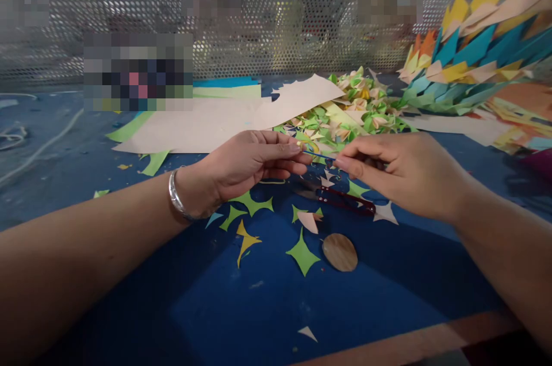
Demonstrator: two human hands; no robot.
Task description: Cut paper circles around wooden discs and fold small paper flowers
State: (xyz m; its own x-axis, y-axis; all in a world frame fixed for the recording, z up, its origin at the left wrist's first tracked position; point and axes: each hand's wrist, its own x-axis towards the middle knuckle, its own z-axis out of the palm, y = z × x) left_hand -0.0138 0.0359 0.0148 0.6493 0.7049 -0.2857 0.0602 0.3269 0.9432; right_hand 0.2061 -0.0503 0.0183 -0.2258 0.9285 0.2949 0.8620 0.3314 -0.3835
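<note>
A perforated screen is seen far back; white cord is strewn left, layered coloured paper set far right.

strand: blue | snips handle: dark red | disc: brown, wood-grained | tabletop: blue

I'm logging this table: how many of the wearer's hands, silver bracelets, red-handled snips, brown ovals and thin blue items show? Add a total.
Left hand and right hand: 2
Silver bracelet: 1
Red-handled snips: 1
Brown oval: 1
Thin blue item: 1
Total: 6
</note>
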